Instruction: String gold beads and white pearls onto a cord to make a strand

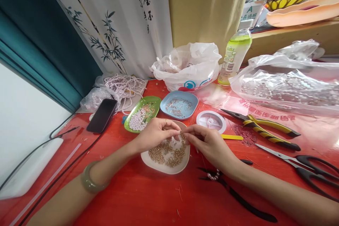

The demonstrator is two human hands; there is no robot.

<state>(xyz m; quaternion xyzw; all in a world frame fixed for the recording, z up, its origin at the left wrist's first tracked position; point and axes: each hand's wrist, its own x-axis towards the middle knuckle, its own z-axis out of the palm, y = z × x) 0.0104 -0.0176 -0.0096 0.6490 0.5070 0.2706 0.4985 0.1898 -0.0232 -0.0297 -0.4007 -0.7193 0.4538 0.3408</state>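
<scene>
My left hand and my right hand meet fingertip to fingertip above a white dish of small gold beads. Both hands are pinched shut on something too small to make out. A jade-green bangle sits on my left wrist and a ring on a left finger. Behind the hands are a green dish of white pearls and a blue dish holding small metal pins. A clear thread spool lies just right of my fingers.
On the red table lie yellow-handled pliers, black scissors, black pliers under my right forearm, a black phone, pearl strands, plastic bags, a green bottle and a bag of beads.
</scene>
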